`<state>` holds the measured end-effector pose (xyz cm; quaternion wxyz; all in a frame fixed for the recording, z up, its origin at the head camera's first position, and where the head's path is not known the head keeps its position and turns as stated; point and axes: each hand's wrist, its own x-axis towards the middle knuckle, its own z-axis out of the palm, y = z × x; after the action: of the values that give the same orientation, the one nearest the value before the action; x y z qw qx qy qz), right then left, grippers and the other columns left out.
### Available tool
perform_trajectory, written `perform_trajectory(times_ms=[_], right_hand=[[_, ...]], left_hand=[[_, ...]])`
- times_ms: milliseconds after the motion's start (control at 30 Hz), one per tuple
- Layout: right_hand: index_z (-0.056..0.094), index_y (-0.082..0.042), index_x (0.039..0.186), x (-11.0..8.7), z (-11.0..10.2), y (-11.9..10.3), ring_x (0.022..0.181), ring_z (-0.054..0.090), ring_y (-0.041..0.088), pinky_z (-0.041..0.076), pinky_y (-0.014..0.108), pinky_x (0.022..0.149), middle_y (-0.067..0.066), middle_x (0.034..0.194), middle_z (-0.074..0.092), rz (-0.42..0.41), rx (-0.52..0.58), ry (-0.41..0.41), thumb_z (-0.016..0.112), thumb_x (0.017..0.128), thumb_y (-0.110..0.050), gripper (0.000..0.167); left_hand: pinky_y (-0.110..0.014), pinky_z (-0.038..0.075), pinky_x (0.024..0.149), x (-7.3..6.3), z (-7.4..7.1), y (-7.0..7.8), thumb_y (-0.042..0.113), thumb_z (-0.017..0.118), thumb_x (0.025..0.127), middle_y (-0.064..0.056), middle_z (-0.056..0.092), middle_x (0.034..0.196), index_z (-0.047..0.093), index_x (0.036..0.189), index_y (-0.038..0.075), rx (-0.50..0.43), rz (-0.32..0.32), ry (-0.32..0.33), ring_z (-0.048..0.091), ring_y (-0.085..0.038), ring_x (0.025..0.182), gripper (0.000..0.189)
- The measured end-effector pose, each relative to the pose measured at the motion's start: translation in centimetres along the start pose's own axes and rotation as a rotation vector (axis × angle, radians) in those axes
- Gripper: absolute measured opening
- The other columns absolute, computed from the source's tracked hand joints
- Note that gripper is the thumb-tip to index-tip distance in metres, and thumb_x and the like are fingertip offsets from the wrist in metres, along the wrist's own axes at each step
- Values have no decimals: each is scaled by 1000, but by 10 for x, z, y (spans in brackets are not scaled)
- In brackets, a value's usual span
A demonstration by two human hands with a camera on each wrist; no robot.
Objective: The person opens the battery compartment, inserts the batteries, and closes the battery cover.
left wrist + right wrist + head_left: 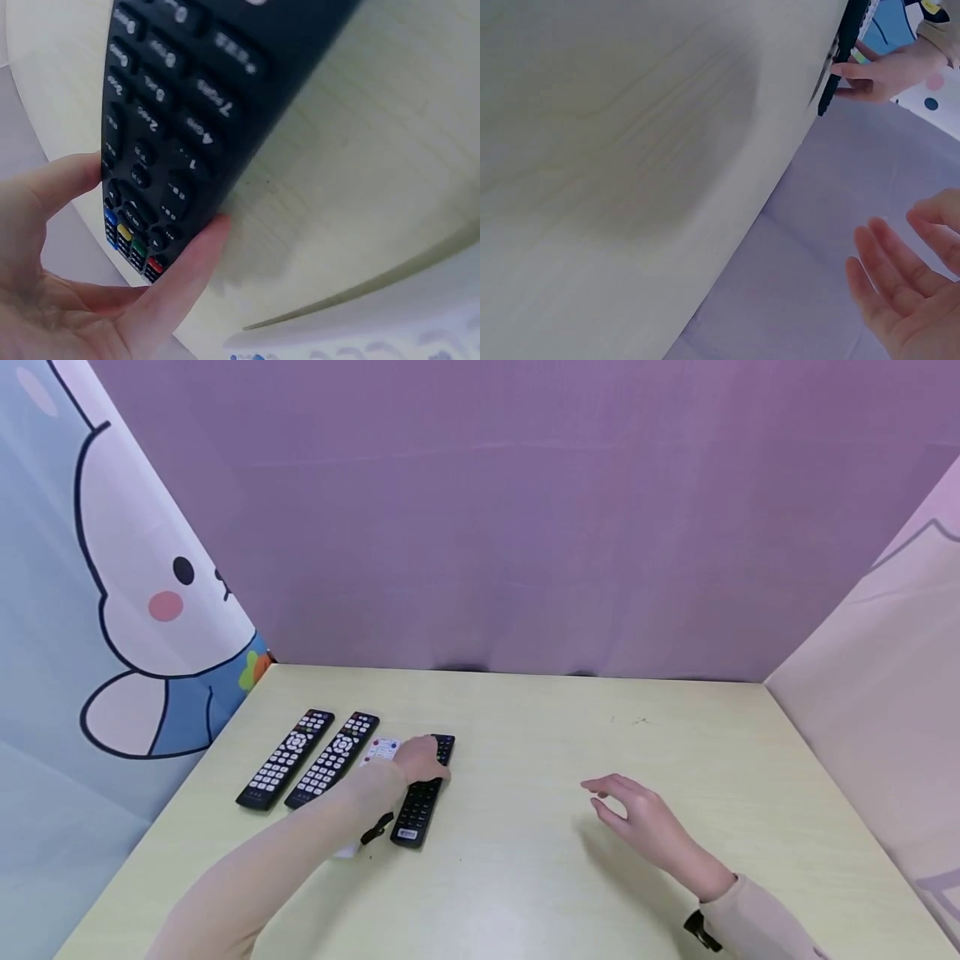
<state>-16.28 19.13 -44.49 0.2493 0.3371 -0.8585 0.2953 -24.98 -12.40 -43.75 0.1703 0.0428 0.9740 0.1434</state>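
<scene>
My left hand [420, 760] holds the rightmost black remote control [420, 810] by its far end. In the left wrist view, thumb and fingers grip the two long edges of that remote [169, 112], near its coloured buttons. Whether it is slightly off the table is hard to tell. Just left of it lies a white remote control [384, 749], mostly hidden under my left forearm. Farther left, two more black remote controls [287, 758] lie side by side, slanted alike. My right hand [645, 818] hovers over the table's right half with fingers loosely bent, holding nothing.
The pale wood-patterned table [525, 877] ends at a purple cloth backdrop [525, 527]. A printed cartoon cloth [60, 693] hangs along the left side, and a light cloth [900, 693] along the right. Small dark marks show on the tabletop.
</scene>
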Motion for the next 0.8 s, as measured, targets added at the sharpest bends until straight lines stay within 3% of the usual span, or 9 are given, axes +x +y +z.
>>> perform_trajectory(times_ms=[567, 800], right_hand=[[64, -7, 93, -1, 0, -2, 75, 59, 9, 49, 25, 63, -3, 87, 63, 36, 31, -54, 65, 71, 3, 24], [64, -8, 92, -1, -1, -1, 75, 59, 10, 50, 26, 63, 0, 86, 64, 40, 33, -69, 65, 72, 2, 23]], left_hand=[[-35, 47, 76, -5, -3, 2, 32, 70, 72, -13, 59, 93, 54, 105, -4, 25, -5, 15, 56, -22, 79, 52], [-34, 47, 73, 0, 1, -5, 41, 66, 74, -13, 58, 91, 52, 106, -5, 22, 7, 32, 54, -20, 75, 58]])
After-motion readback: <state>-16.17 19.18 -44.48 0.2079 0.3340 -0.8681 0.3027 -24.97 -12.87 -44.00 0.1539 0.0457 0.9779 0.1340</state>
